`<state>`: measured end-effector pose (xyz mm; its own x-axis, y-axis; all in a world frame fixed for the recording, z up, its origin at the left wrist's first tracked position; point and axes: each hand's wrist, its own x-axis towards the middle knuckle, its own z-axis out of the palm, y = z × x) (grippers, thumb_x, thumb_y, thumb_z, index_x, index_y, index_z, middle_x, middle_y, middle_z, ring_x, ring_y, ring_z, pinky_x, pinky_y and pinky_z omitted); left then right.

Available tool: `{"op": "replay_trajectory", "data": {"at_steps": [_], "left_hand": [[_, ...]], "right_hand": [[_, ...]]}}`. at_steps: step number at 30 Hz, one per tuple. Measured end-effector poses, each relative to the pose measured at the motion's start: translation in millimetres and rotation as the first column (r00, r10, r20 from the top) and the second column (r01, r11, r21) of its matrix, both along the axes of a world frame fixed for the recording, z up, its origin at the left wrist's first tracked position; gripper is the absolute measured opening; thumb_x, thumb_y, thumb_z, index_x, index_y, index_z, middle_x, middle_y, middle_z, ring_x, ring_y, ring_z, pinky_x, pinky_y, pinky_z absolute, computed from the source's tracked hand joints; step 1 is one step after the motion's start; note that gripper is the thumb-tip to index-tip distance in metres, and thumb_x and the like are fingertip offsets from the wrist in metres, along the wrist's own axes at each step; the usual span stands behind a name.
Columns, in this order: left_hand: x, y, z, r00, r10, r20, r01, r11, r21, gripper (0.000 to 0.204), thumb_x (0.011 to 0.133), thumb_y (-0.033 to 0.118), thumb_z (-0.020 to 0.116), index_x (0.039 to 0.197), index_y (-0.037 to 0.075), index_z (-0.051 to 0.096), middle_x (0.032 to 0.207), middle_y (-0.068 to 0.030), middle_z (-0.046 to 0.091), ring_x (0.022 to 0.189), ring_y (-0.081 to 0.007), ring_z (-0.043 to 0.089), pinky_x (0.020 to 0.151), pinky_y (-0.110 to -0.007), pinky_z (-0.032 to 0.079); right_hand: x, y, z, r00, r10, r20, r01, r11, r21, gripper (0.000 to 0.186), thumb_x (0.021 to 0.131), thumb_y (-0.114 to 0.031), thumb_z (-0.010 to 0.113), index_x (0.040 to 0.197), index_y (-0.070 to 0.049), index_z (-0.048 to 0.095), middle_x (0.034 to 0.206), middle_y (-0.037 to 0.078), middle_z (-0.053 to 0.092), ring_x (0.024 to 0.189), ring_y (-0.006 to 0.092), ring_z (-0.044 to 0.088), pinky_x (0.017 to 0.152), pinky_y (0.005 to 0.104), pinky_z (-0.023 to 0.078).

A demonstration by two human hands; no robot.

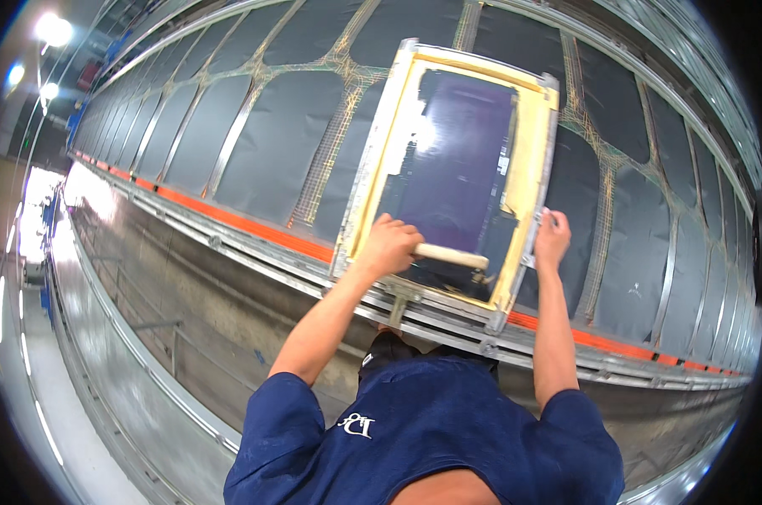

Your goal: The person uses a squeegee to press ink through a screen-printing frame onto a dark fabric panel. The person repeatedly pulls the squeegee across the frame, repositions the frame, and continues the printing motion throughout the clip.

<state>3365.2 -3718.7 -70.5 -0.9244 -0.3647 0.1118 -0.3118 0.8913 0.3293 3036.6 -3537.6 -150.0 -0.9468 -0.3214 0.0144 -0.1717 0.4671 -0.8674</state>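
A long table (215, 241) carries dark panels (276, 139). Over them lies a yellow-bordered frame (526, 135). Near its lower end, inside, is a pale squeegee (454, 256), its left end held in the left hand's (389, 246) grip. The right hand (553, 240) is at the frame's right side; I cannot tell its grip.
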Motion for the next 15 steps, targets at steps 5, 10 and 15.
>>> {"op": "replay_trajectory", "data": {"at_steps": [5,10,15], "left_hand": [[77,-64,10,0.997,-0.062,-0.053,0.057,0.994,-0.097,0.024,0.066,0.011,0.081,0.089,0.015,0.073,0.091,0.0019,0.073,0.083,-0.0218,0.068,0.079,-0.039,0.045],[130,-50,-2,0.989,-0.129,-0.072,0.115,0.978,-0.173,0.031,0.066,0.007,0.076,0.095,0.015,0.072,0.094,0.0036,0.073,0.076,-0.0191,0.063,0.076,-0.037,0.043],[141,-55,-23,0.979,-0.142,-0.146,0.113,0.975,-0.19,0.031,0.069,0.004,0.071,0.098,0.013,0.07,0.102,0.0042,0.071,0.075,-0.0177,0.058,0.072,-0.037,0.04]], "right_hand": [[67,-78,6,0.996,-0.016,-0.082,0.018,1.0,0.02,0.025,0.097,-0.029,0.069,0.097,-0.003,0.066,0.081,0.017,0.069,0.075,0.0281,0.068,0.072,0.0401,0.051],[92,-99,12,0.997,-0.029,-0.065,0.032,0.998,0.048,0.026,0.097,-0.031,0.068,0.097,-0.005,0.067,0.075,0.016,0.066,0.064,0.0277,0.064,0.065,0.0409,0.048],[93,-106,5,0.996,-0.049,-0.076,0.058,0.991,0.12,0.025,0.098,-0.032,0.067,0.099,-0.006,0.067,0.075,0.018,0.067,0.065,0.0324,0.065,0.065,0.042,0.048]]}}
